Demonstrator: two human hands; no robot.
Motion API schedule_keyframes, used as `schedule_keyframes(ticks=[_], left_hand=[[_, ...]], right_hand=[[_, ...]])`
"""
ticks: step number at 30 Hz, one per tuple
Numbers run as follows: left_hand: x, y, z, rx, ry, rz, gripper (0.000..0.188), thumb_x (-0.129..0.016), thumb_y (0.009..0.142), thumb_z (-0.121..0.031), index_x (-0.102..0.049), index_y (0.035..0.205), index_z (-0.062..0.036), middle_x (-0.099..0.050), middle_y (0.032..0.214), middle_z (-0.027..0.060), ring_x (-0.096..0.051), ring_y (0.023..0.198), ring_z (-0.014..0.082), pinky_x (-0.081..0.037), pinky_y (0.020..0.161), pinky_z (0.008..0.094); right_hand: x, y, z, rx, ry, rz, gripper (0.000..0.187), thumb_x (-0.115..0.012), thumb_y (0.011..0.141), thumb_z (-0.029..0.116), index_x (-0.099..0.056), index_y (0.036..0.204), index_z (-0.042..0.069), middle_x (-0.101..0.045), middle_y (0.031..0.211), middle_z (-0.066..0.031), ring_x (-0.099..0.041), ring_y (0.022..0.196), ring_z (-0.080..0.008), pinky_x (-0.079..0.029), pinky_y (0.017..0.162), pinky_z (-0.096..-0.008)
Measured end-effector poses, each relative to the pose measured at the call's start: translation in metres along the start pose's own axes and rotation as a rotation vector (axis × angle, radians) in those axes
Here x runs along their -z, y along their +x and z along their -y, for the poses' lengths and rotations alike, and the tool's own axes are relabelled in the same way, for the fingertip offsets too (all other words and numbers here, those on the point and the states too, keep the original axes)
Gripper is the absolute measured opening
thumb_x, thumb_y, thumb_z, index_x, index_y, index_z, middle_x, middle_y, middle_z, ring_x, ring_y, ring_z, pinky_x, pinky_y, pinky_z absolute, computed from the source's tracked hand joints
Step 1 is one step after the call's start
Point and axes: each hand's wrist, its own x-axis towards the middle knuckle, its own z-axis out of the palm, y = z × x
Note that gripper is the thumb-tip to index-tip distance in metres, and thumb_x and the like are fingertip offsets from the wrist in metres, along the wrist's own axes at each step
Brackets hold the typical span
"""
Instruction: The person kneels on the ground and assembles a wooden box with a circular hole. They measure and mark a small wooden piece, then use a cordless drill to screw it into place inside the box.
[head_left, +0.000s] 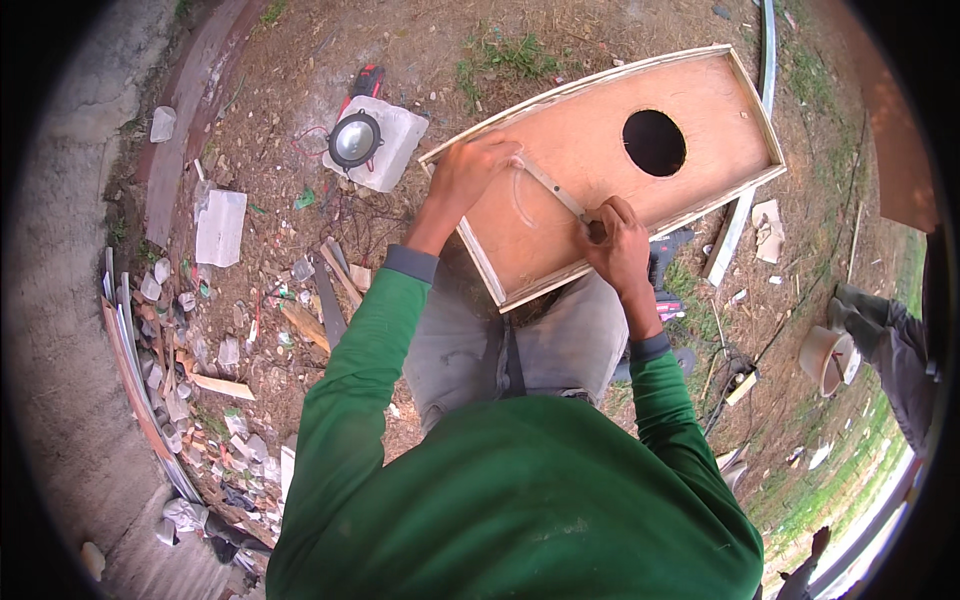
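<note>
A shallow wooden box (590, 130) with raised edges lies across my thighs, with a round hole cut through its panel on the right. A narrow flat strip (555, 187) with small holes slants over the panel between my hands. My left hand (468, 182) reaches over the box's left end, its fingers closed at the strip's upper end. At the lower end, my right hand (616, 245) grips the strip with fingers bent; a dark round patch shows beside its thumb, too shaded to name. A pale curved line (522, 198) marks the wood below the strip.
Ahead on the left, a round speaker (355, 139) rests on a pale block (397, 140), near a red-and-black tool (366, 82). Wood scraps and rubble litter the left ground. A metal bar (728, 237) passes beneath the box. Rightward are a white bucket (826, 360) and another person's boots (858, 312).
</note>
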Motion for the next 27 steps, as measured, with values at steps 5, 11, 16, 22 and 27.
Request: schedule_keyframes(ticks=[5,11,16,22,27], left_hand=[[0.001,0.011,0.009,-0.010,0.058,0.118,0.031,-0.081,0.095,-0.029,-0.085,0.125,-0.0205,-0.079,0.123,0.0060,-0.078,0.101,0.0326,-0.064,0.087,0.0446],[0.006,-0.001,-0.010,-0.096,0.037,0.023,0.032,-0.081,0.095,-0.021,-0.083,0.126,-0.0141,-0.078,0.124,0.0064,-0.077,0.107,0.0313,-0.063,0.090,0.0445],[0.000,-0.017,-0.033,-0.025,0.059,-0.065,0.030,-0.082,0.094,-0.016,-0.082,0.123,-0.0062,-0.076,0.116,0.0113,-0.074,0.108,0.0349,-0.060,0.091,0.0456],[-0.003,-0.033,-0.041,0.008,0.068,-0.094,0.028,-0.083,0.094,-0.015,-0.082,0.120,-0.0035,-0.075,0.112,0.0122,-0.073,0.106,0.0346,-0.060,0.091,0.0462],[0.010,-0.076,-0.061,0.114,0.011,0.003,0.028,-0.082,0.097,-0.016,-0.080,0.122,-0.0039,-0.074,0.118,0.0116,-0.070,0.113,0.0353,-0.058,0.097,0.0467]], right_hand=[[-0.004,-0.003,0.000,0.062,-0.015,-0.088,0.014,-0.084,0.082,0.010,-0.074,0.090,0.006,-0.064,0.086,-0.0081,-0.070,0.077,-0.0289,-0.056,0.068,-0.0439],[-0.002,-0.007,0.001,0.024,0.006,-0.128,0.017,-0.084,0.087,0.011,-0.077,0.101,0.005,-0.069,0.097,-0.0084,-0.072,0.084,-0.0305,-0.059,0.074,-0.0441],[-0.004,-0.015,0.002,0.065,-0.070,-0.155,0.027,-0.081,0.090,0.008,-0.074,0.115,0.003,-0.070,0.113,-0.0110,-0.070,0.101,-0.0343,-0.060,0.084,-0.0458],[-0.003,-0.016,0.006,0.009,-0.146,-0.117,0.032,-0.077,0.091,0.007,-0.071,0.122,0.001,-0.066,0.122,-0.0148,-0.066,0.112,-0.0381,-0.059,0.091,-0.0484],[-0.002,0.000,0.000,-0.022,-0.118,-0.130,0.030,-0.070,0.096,0.006,-0.071,0.126,0.003,-0.066,0.124,-0.0148,-0.066,0.113,-0.0398,-0.061,0.091,-0.0481]])
